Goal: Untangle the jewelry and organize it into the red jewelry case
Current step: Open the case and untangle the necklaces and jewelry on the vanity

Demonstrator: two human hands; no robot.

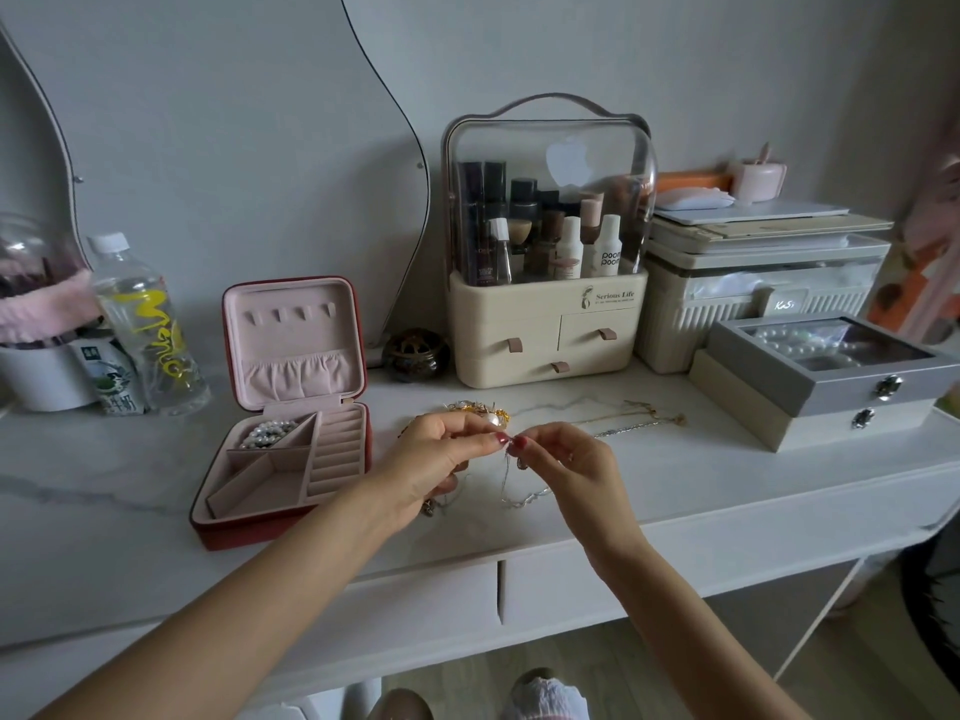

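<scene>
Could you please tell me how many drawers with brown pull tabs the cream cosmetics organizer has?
3: upper left drawer, upper right drawer and bottom drawer of the cream cosmetics organizer. None seem hidden.

Bare counter [675,475] lies open along the front edge. The red jewelry case [283,478] stands open on the left, its upright lid blocking reach behind. The cosmetics organizer [545,324] and grey box [831,371] wall the back and right.

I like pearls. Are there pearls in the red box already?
Yes, a string of pearls lies in the back left compartment of the open red box.
</scene>
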